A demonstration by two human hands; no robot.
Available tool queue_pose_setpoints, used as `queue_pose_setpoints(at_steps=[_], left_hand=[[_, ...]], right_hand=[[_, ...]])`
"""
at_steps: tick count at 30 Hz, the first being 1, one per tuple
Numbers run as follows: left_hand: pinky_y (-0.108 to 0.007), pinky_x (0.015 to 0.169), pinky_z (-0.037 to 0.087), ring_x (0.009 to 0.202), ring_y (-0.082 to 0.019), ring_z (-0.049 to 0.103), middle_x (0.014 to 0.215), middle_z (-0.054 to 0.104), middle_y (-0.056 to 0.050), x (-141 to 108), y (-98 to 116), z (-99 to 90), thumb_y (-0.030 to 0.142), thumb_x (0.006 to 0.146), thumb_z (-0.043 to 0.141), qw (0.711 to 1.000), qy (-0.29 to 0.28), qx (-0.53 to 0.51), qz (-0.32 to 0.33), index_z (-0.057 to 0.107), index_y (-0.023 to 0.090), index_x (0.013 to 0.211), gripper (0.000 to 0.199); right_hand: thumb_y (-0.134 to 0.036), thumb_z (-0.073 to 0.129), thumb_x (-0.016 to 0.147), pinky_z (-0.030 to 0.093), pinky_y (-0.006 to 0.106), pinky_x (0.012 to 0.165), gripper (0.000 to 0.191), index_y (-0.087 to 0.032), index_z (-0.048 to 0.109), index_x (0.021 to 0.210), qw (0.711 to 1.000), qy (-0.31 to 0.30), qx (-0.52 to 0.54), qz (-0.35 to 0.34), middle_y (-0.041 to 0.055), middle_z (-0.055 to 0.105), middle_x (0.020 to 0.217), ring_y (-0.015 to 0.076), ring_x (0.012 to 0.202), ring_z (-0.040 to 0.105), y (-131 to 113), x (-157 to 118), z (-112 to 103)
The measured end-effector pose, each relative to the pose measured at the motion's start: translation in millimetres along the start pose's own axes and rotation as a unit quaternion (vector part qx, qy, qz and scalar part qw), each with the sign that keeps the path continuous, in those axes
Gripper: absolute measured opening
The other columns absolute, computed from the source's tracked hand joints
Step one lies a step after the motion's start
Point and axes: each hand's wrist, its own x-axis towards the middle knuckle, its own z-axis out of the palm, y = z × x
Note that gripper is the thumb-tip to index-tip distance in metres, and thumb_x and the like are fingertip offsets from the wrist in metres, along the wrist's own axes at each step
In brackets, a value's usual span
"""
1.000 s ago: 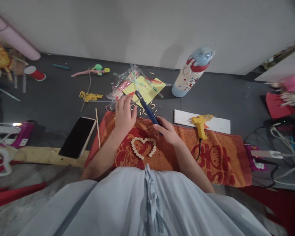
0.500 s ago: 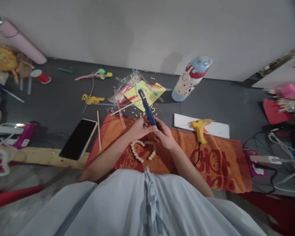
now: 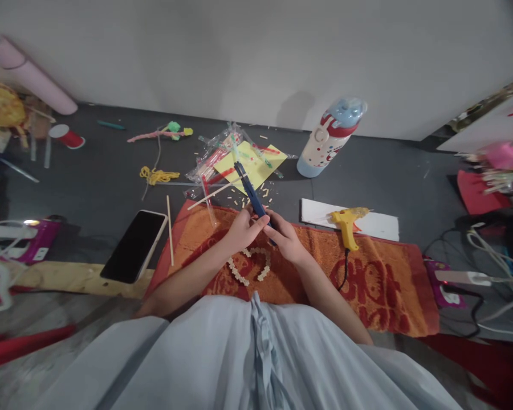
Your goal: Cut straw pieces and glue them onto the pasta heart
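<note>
Both my hands are closed around a long, dark blue hand tool (image 3: 253, 195), whose exact kind I cannot make out. My left hand (image 3: 244, 229) grips its near part from the left, and my right hand (image 3: 284, 234) wraps it from the right. The tool points away from me, tilted to the left. A thin wooden stick (image 3: 211, 195) crosses near its far tip. Below my hands, a heart outline of small pale pieces (image 3: 263, 272) lies on the orange towel (image 3: 290, 279), partly hidden by my left hand. Small pale cut bits (image 3: 266, 192) are scattered beyond the tool.
A yellow paper (image 3: 263, 165) lies among clear plastic wrappers. A bottle (image 3: 331, 139) stands at the back. To the right, a yellow glue gun (image 3: 347, 225) rests on a white strip (image 3: 385, 226). A phone (image 3: 134, 246) and another stick (image 3: 170, 230) lie on the left.
The tool's tip has come down and slightly left, and the stick has shifted the same way. My hands now cover more of the heart's top left. Both stay closed on the tool.
</note>
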Motion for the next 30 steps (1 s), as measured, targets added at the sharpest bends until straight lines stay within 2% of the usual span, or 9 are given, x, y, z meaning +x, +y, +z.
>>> queue_pose_setpoints(at_steps=[10,15,18,21,24,25,27,30], left_hand=[[-0.033,0.086,0.046,0.093,-0.020,0.059,0.097,0.064,-0.007,-2.5,-4.1,4.2,0.061,0.070,0.069,0.999,0.034,-0.001,0.007,0.058,0.016,0.101,0.056],[-0.033,0.089,0.046,0.095,-0.020,0.059,0.098,0.064,-0.007,-2.9,-3.6,4.6,0.060,0.070,0.070,0.999,0.032,-0.016,0.003,0.057,0.017,0.102,0.056],[-0.033,0.088,0.047,0.093,-0.019,0.060,0.097,0.064,-0.007,0.2,-2.0,2.9,0.060,0.071,0.069,1.000,0.004,-0.010,-0.008,0.058,0.016,0.099,0.053],[-0.033,0.088,0.048,0.094,-0.020,0.062,0.098,0.065,-0.007,4.4,1.5,-3.8,0.058,0.075,0.066,1.000,-0.017,0.013,0.002,0.058,0.016,0.099,0.049],[-0.033,0.090,0.049,0.102,-0.021,0.062,0.111,0.065,-0.010,5.9,10.1,-17.1,0.052,0.085,0.057,0.994,-0.005,0.091,0.058,0.057,0.017,0.112,0.044],[-0.033,0.087,0.050,0.100,-0.020,0.063,0.111,0.065,-0.010,5.8,14.1,-22.5,0.049,0.089,0.053,0.987,0.008,0.147,0.072,0.057,0.017,0.115,0.042],[-0.031,0.080,0.052,0.090,-0.019,0.064,0.104,0.067,-0.010,5.6,22.3,-33.6,0.044,0.090,0.051,0.950,0.080,0.277,0.121,0.062,0.017,0.107,0.033],[-0.035,0.091,0.047,0.096,-0.021,0.061,0.097,0.067,-0.010,8.2,30.8,-48.4,0.032,0.090,0.050,0.859,0.179,0.410,0.248,0.066,0.018,0.096,0.022]], right_hand=[[-0.051,0.053,0.090,0.040,0.043,0.107,0.052,-0.021,0.052,0.132,1.000,0.002,-0.014,-0.007,0.0093,0.061,0.131,0.0265,0.121,0.056,4.8,-0.4,-2.4],[-0.054,0.052,0.089,0.039,0.043,0.108,0.054,-0.020,0.053,0.132,1.000,0.008,-0.030,-0.002,0.0096,0.061,0.132,0.0271,0.122,0.056,2.4,-0.3,-2.1],[-0.058,0.050,0.088,0.040,0.043,0.107,0.059,-0.020,0.052,0.132,0.999,0.018,-0.028,0.001,0.0101,0.060,0.132,0.0270,0.121,0.056,2.2,0.6,0.0],[-0.062,0.049,0.086,0.042,0.043,0.103,0.060,-0.019,0.055,0.128,0.999,0.042,-0.022,0.003,0.0099,0.064,0.123,0.0269,0.114,0.058,2.6,1.1,1.5],[-0.061,0.049,0.087,0.047,0.041,0.092,0.057,-0.017,0.056,0.122,0.998,0.058,-0.026,0.026,0.0088,0.066,0.106,0.0243,0.097,0.060,3.0,0.5,-0.2],[-0.060,0.049,0.087,0.048,0.040,0.090,0.056,-0.016,0.056,0.121,0.997,0.060,-0.028,0.033,0.0081,0.066,0.103,0.0230,0.093,0.060,3.1,0.1,-1.4],[-0.058,0.049,0.088,0.047,0.039,0.089,0.053,-0.016,0.055,0.120,0.997,0.064,-0.034,0.039,0.0073,0.065,0.102,0.0217,0.091,0.059,2.8,-0.7,-4.2],[-0.057,0.050,0.088,0.045,0.039,0.092,0.051,-0.017,0.056,0.120,0.996,0.066,-0.056,0.035,0.0073,0.064,0.106,0.0228,0.095,0.057,1.0,-1.8,-8.1]])
